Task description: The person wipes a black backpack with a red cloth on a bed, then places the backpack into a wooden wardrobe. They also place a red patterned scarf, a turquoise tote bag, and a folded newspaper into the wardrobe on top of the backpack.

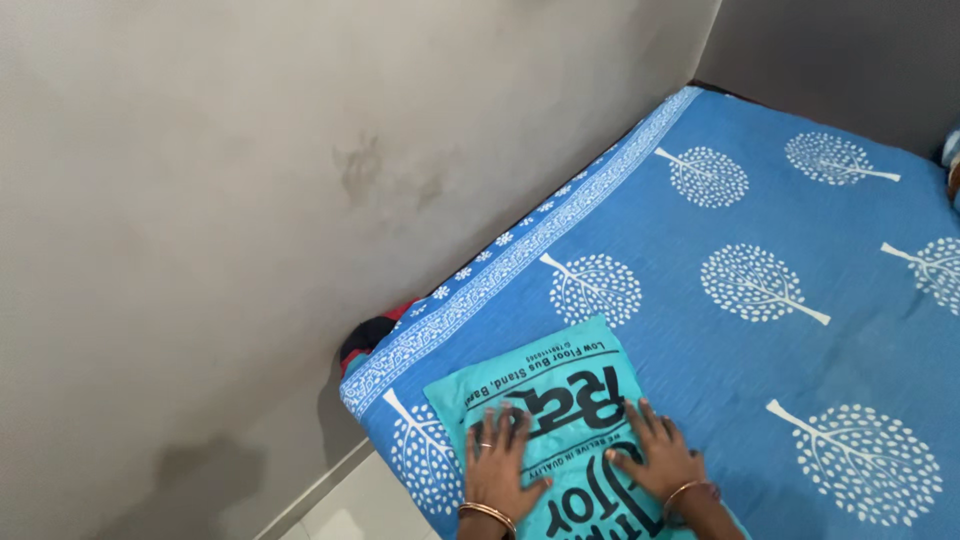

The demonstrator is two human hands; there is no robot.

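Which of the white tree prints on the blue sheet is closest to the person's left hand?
The tree print at the sheet's near corner, just left of the left hand and beside the teal bag. The other trees lie farther up or right across the bedsheet.

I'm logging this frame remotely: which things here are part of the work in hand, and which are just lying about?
In hand:
- teal printed bag, lying flat on the bed near its corner
- left hand, palm down on the bag
- right hand, palm down on the bag

Lying about:
- blue bedsheet with white tree print
- dark and red cloth wedged between bed and wall
- stained wall
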